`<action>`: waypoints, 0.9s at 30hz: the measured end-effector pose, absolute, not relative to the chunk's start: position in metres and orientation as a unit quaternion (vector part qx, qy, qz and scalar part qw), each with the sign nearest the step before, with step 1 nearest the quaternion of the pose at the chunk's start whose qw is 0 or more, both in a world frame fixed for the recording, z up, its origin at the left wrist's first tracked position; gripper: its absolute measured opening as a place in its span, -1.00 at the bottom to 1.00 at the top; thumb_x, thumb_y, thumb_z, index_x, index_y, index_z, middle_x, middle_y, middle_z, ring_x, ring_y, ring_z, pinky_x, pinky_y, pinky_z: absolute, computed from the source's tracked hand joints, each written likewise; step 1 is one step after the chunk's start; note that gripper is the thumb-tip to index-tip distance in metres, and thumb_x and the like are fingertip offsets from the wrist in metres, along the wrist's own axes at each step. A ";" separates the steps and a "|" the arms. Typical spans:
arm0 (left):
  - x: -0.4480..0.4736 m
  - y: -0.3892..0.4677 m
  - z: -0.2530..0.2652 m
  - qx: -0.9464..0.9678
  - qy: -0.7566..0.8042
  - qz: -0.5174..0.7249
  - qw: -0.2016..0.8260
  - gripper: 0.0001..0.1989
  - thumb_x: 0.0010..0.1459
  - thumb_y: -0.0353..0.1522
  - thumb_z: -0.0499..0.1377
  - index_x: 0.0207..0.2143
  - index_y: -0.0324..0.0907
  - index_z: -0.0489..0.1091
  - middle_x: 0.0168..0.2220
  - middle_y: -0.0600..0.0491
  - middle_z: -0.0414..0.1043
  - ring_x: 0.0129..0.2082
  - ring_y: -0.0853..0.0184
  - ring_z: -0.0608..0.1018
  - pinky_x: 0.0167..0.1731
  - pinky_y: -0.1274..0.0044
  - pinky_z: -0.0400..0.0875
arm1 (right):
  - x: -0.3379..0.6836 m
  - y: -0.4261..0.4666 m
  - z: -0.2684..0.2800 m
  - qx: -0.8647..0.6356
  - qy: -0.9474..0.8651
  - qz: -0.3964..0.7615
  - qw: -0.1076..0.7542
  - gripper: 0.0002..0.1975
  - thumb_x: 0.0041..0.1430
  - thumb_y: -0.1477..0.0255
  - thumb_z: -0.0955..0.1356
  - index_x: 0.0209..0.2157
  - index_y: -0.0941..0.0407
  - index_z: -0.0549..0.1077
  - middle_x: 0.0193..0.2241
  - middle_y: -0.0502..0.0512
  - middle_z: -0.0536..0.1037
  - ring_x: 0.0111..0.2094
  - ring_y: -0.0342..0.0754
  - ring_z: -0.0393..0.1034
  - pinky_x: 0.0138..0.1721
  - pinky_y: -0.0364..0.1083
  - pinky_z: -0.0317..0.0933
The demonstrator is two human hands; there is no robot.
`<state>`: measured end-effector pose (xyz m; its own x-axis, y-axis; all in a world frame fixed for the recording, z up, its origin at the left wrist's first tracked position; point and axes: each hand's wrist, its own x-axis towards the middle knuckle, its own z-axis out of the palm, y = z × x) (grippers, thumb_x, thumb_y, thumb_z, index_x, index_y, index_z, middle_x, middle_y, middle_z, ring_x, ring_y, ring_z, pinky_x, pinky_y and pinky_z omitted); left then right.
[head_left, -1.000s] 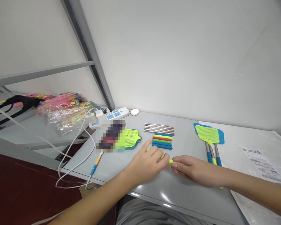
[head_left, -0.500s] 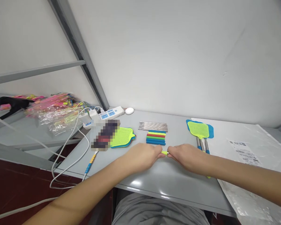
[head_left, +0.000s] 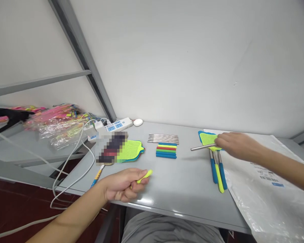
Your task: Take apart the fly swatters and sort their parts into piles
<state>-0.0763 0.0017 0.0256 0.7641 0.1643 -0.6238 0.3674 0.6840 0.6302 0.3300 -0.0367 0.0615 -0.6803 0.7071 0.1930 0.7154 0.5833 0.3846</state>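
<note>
My left hand (head_left: 126, 185) is closed around a yellow-green handle sleeve (head_left: 148, 174), one end of which sticks out past the thumb. To the right, my right hand (head_left: 230, 143) grips a metal rod (head_left: 202, 147) that points left. It is held over the heads of several fly swatters (head_left: 208, 139), blue and yellow-green, whose handles (head_left: 220, 179) lie toward the front edge. Between the hands and farther back lie a row of thin metal rods (head_left: 163, 138) and a row of coloured handle sleeves (head_left: 166, 152). Left of these is a stack of swatter heads (head_left: 134, 150).
A power strip (head_left: 119, 125) and a white round object (head_left: 138, 122) sit by the wall. White cables (head_left: 91, 165) hang off the left edge. A pixelated item (head_left: 111, 148) overlaps the swatter heads. Plastic-wrapped goods (head_left: 58, 125) fill the left shelf; a white plastic bag (head_left: 258, 195) covers the right side.
My hands were together at the yellow-green sleeve and are now apart. The left has moved left and nearer with the sleeve; the right has gone right and farther back with the metal rod.
</note>
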 end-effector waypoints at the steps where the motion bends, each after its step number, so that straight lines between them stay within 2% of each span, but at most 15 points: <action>1: -0.079 -0.001 0.023 0.400 0.330 -0.027 0.854 -0.58 0.23 0.01 0.02 -0.43 -0.13 0.11 -0.60 0.27 -0.11 -0.72 0.57 -0.13 -0.79 0.72 -0.15 | 0.342 -0.036 0.063 -0.419 -0.879 -0.227 0.012 -0.73 0.31 0.58 0.13 -0.42 0.10 0.33 -0.53 0.04 0.37 -0.53 -0.07 0.17 -0.46 -0.08 -0.09; 2: -0.077 -0.005 0.022 0.426 0.319 0.027 0.846 -0.61 0.26 -0.03 0.01 -0.42 -0.14 0.13 -0.58 0.23 -0.04 -0.71 0.56 -0.01 -0.74 0.70 0.05 | 0.348 -0.037 0.064 -0.432 -0.875 -0.220 0.016 -0.74 0.32 0.53 0.14 -0.41 0.09 0.35 -0.51 0.05 0.38 -0.51 -0.06 0.17 -0.44 -0.07 -0.08; 3: -0.070 -0.009 0.020 0.467 0.305 0.098 0.824 -0.65 0.27 -0.06 0.01 -0.39 -0.15 0.18 -0.52 0.17 0.08 -0.64 0.52 0.17 -0.61 0.64 0.26 | 0.349 -0.038 0.063 -0.437 -0.876 -0.205 0.022 -0.75 0.33 0.48 0.15 -0.39 0.08 0.37 -0.49 0.06 0.39 -0.49 -0.05 0.18 -0.42 -0.07 -0.04; 4: -0.061 -0.014 0.019 0.516 0.291 0.187 0.784 -0.69 0.27 -0.10 0.03 -0.34 -0.16 0.23 -0.42 0.09 0.19 -0.51 0.46 0.31 -0.44 0.57 0.37 | 0.344 -0.039 0.062 -0.442 -0.877 -0.185 0.026 -0.75 0.34 0.43 0.16 -0.37 0.08 0.39 -0.48 0.08 0.39 -0.46 -0.03 0.19 -0.39 -0.06 -0.01; 5: -0.049 -0.018 0.017 0.557 0.290 0.263 0.733 -0.69 0.27 -0.09 0.04 -0.30 -0.15 0.27 -0.34 0.04 0.26 -0.42 0.42 0.36 -0.35 0.53 0.39 | 0.336 -0.040 0.060 -0.448 -0.878 -0.163 0.034 -0.75 0.34 0.39 0.16 -0.33 0.07 0.41 -0.46 0.10 0.40 -0.43 -0.02 0.21 -0.36 -0.04 0.03; 8: -0.017 -0.027 0.009 0.665 0.325 0.324 0.589 -0.69 0.25 -0.10 0.07 -0.24 -0.16 0.36 -0.30 0.04 0.34 -0.34 0.38 0.38 -0.26 0.51 0.35 | 0.308 -0.040 0.048 -0.484 -0.863 -0.107 0.095 -0.74 0.34 0.35 0.15 -0.21 0.06 0.44 -0.34 0.16 0.43 -0.31 0.04 0.27 -0.25 0.01 0.11; 11: -0.004 -0.029 -0.002 0.697 0.351 0.343 0.522 -0.73 0.25 -0.15 0.10 -0.23 -0.17 0.37 -0.35 0.07 0.40 -0.35 0.37 0.42 -0.26 0.52 0.35 | 0.289 -0.037 0.030 -0.522 -0.825 -0.091 0.199 -0.74 0.33 0.36 0.17 -0.11 0.03 0.45 -0.21 0.21 0.42 -0.17 0.10 0.28 -0.15 0.09 0.12; 14: -0.005 -0.026 -0.010 0.724 0.387 0.347 0.454 -0.83 0.26 -0.24 0.11 -0.25 -0.15 0.39 -0.32 0.06 0.46 -0.30 0.35 0.47 -0.23 0.51 0.36 | 0.278 -0.035 0.013 -0.551 -0.787 -0.043 0.275 -0.75 0.32 0.37 0.18 -0.09 0.04 0.43 -0.19 0.20 0.41 -0.14 0.09 0.28 -0.11 0.11 0.13; 17: -0.011 -0.023 -0.014 0.782 0.406 0.320 0.347 -0.91 0.23 -0.32 0.14 -0.25 -0.11 0.43 -0.25 0.07 0.48 -0.21 0.31 0.47 -0.15 0.45 0.32 | 0.268 -0.037 0.003 -0.594 -0.725 0.097 0.334 -0.78 0.33 0.40 0.14 -0.12 0.04 0.36 -0.21 0.13 0.44 -0.17 0.03 0.31 -0.12 0.06 0.17; 21: -0.013 -0.020 -0.018 0.838 0.404 0.280 0.237 -0.91 0.24 -0.39 0.14 -0.24 -0.11 0.45 -0.23 0.07 0.48 -0.13 0.25 0.40 -0.09 0.38 0.26 | 0.262 -0.035 -0.007 -0.614 -0.627 0.260 0.402 -0.88 0.30 0.39 0.16 -0.25 0.04 0.29 -0.31 0.01 0.45 -0.21 -0.04 0.34 -0.14 -0.01 0.18; 24: -0.009 -0.018 -0.019 0.856 0.425 0.253 0.149 -0.90 0.23 -0.39 0.15 -0.25 -0.08 0.47 -0.13 0.05 0.46 -0.08 0.20 0.33 -0.08 0.32 0.21 | 0.263 -0.031 -0.017 -0.593 -0.593 0.299 0.455 -0.91 0.26 0.39 0.18 -0.31 0.05 0.26 -0.37 -0.01 0.42 -0.23 -0.05 0.34 -0.12 -0.02 0.18; 27: -0.004 -0.015 -0.018 0.863 0.441 0.237 0.063 -0.88 0.23 -0.37 0.16 -0.25 -0.02 0.50 -0.05 0.03 0.41 -0.04 0.14 0.29 -0.08 0.25 0.15 | 0.265 -0.028 -0.024 -0.604 -0.586 0.287 0.459 -0.91 0.24 0.39 0.18 -0.32 0.05 0.27 -0.35 0.01 0.43 -0.22 -0.04 0.33 -0.10 -0.02 0.16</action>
<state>-0.0043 -0.0147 -0.0185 0.4987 0.7913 0.3536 0.7317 -0.6031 0.3176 0.2651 -0.0283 -0.0245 0.1499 0.9701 0.1908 0.4442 0.1063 -0.8896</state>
